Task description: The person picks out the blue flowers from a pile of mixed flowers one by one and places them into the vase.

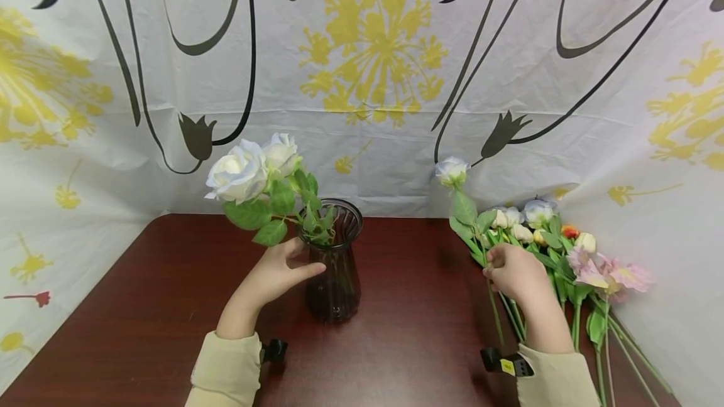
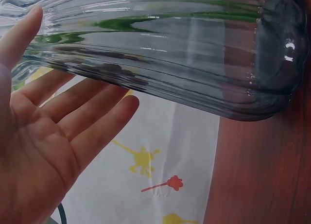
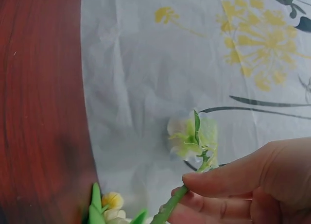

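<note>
Loosely, left hand (image 1: pixel 277 275) spreads near-straight fingers and thumb around upright vase (image 1: pixel 334 284), just left of frame's centre, probably to steady it; firm contact unclear. Right hand (image 1: pixel 517 274) pinches stem of single pale rose (image 1: pixel 452 171), right of centre, bloom uppermost, presumably sparing petals. White roses (image 1: pixel 240 171) lean leftward over vase rim, likely top-heavy. Farther out, loose flowers (image 1: pixel 540 212) lie along right side of table (image 1: pixel 407 350), apparently within easy reach.

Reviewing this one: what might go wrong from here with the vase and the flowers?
The two white roses lean well out to one side of the vase, so it might tip if the left hand moves away.

The right hand pinches a single rose whose leaves overlap the flower pile in the head view; lifting it could drag others along.
</note>
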### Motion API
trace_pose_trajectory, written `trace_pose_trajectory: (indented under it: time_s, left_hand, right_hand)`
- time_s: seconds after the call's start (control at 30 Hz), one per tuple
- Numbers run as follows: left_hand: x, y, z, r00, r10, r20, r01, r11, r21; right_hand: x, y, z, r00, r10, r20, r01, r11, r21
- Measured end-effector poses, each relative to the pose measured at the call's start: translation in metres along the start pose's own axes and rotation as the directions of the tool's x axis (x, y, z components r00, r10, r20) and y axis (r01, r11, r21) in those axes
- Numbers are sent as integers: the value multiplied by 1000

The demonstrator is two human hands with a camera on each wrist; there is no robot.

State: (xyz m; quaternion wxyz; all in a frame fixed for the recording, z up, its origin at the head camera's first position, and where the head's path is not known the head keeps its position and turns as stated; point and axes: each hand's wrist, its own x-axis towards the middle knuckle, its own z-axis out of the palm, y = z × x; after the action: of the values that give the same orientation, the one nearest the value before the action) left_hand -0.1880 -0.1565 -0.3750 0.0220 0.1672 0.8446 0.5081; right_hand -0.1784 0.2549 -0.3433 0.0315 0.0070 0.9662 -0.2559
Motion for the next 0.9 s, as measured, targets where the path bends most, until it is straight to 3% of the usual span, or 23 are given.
trace_pose_trajectory:
  time_s: [0.23,0.47,0.9]
  left_hand:
    - [1,0,-1,1000,3,20,-5,997,78]
    - [2,-3,-2,1000,-2,2,1,992,124]
    - [4,-6,-2,991,128,-34,-122,984,130]
  right_hand:
    - [-6,-6,-5,998,-38,-43,39,999,19]
    - [-12,-15,-8,995,-64,-76,67,997,38]
    - [-23,-29,-9,984,-129,-125,140,987,82]
